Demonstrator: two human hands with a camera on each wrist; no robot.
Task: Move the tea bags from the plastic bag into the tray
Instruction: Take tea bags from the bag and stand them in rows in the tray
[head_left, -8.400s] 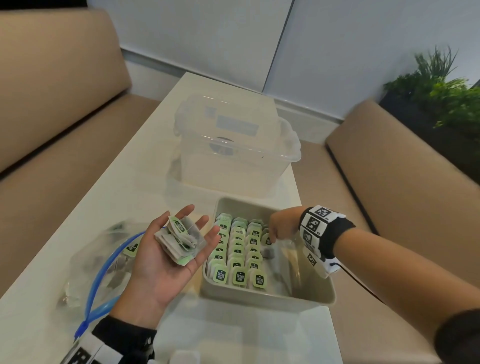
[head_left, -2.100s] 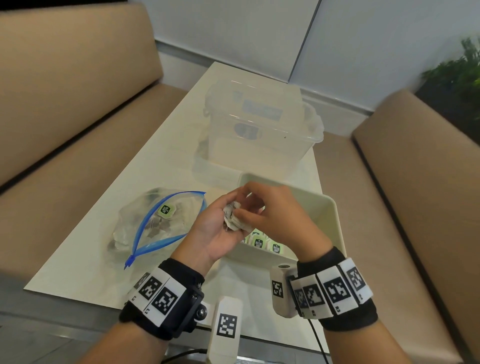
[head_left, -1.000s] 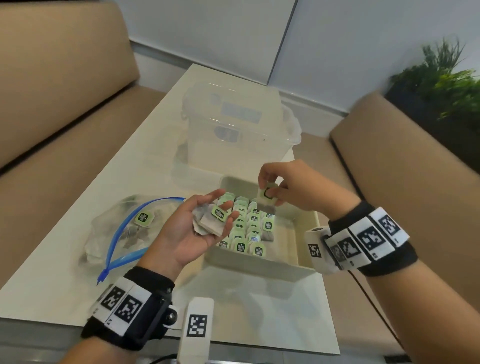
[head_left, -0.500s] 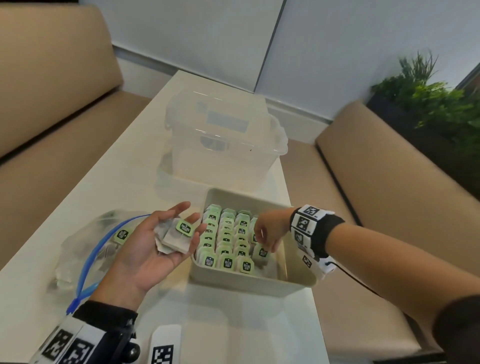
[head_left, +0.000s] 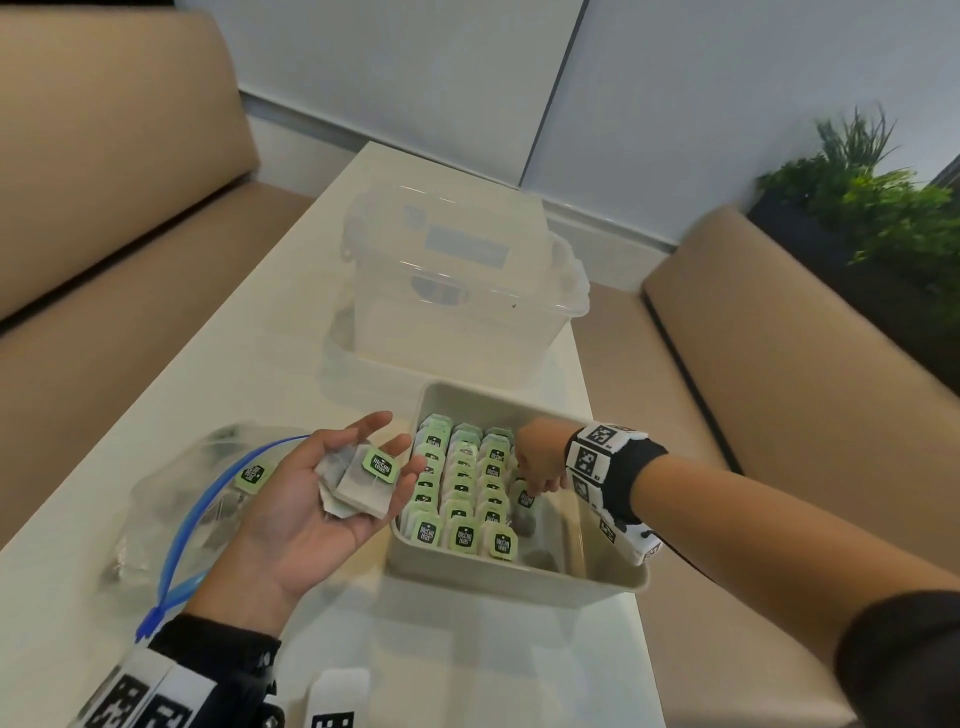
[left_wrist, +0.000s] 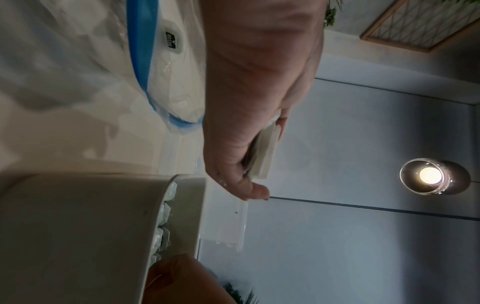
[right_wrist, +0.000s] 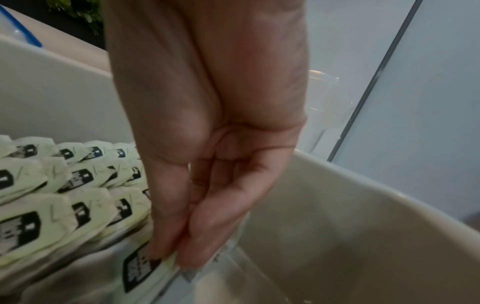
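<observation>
A beige tray (head_left: 519, 582) holds three rows of green-tagged tea bags (head_left: 462, 493). My right hand (head_left: 535, 488) reaches down into it and pinches one tea bag (head_left: 525, 500) just right of the third row. In the right wrist view, thumb and fingers (right_wrist: 168, 255) pinch that bag's tag (right_wrist: 141, 267). My left hand (head_left: 400, 447) lies palm up, left of the tray, carrying a small stack of tea bags (head_left: 363, 483) on its relaxed fingers. The clear plastic bag (head_left: 171, 493) with a blue zip lies under it, more tea bags (head_left: 253, 474) inside.
A clear plastic storage box (head_left: 457, 291) stands right behind the tray. The tray's right part (head_left: 561, 540) is bare. The white table (head_left: 260, 338) is narrow, with beige benches (head_left: 779, 389) on both sides and a plant (head_left: 872, 197) at the far right.
My right hand, which held a tea bag above the tray a second ago, has come down into the tray with it. The left hand keeps its stack beside the tray.
</observation>
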